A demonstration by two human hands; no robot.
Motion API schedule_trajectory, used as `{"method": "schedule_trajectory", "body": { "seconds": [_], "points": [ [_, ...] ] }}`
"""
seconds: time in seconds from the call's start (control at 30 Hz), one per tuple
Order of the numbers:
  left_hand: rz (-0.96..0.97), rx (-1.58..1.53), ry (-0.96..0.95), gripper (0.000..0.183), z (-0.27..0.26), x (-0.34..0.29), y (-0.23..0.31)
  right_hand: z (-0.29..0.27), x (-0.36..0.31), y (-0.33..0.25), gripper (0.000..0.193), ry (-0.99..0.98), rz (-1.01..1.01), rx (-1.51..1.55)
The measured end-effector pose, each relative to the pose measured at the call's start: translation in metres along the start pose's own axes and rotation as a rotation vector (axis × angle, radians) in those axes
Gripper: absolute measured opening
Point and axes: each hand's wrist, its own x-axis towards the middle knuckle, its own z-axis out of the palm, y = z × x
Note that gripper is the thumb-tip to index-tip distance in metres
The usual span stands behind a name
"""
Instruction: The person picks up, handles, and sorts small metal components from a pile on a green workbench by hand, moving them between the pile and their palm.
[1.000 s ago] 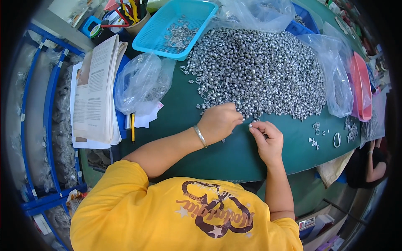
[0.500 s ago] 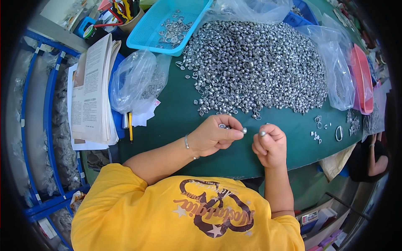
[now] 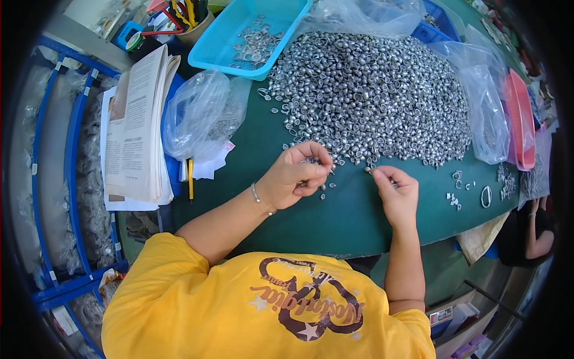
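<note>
A large heap of small silver domed metal pieces (image 3: 371, 96) lies on the green tabletop in front of me. At its near edge, my left hand (image 3: 299, 175) is closed, with several of the pieces showing between its curled fingers and thumb. My right hand (image 3: 398, 194) is also closed and pinches one silver metal piece (image 3: 368, 170) at the fringe of the heap; more silver shows inside its curled fingers. A few loose pieces (image 3: 323, 196) lie on the table just beside my left hand.
A light-blue basket (image 3: 230, 70) with metal rings stands beyond the heap at left, near a plastic bag (image 3: 194, 113) and a stack of papers (image 3: 134, 131). To the right are a red basket (image 3: 519, 119), another plastic bag (image 3: 490, 134) and a white ring (image 3: 485, 196). Another person's arm (image 3: 540, 242) is far right.
My hands have moved apart. The left shifted left and away from me, and the right reached to the heap's edge. Loose pieces now lie below the left hand.
</note>
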Motion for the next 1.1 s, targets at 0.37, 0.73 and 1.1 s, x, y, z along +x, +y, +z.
{"method": "schedule_trajectory", "body": {
  "seconds": [0.37, 0.73, 1.1],
  "points": [
    [0.723, 1.833, 0.052, 0.005, -0.002, 0.033, -0.017, 0.020, 0.005, -0.002, 0.012, 0.153, -0.388, -0.902],
    [-0.083, 0.433, 0.205, 0.010, 0.025, 0.015, -0.008, 0.020, 0.007, -0.001, 0.010, 0.097, -0.372, -0.838],
    [-0.244, -0.207, -0.001, 0.013, 0.014, 0.009, -0.015, 0.021, -0.002, -0.011, 0.007, -0.045, -0.263, -0.099]
  ]
}}
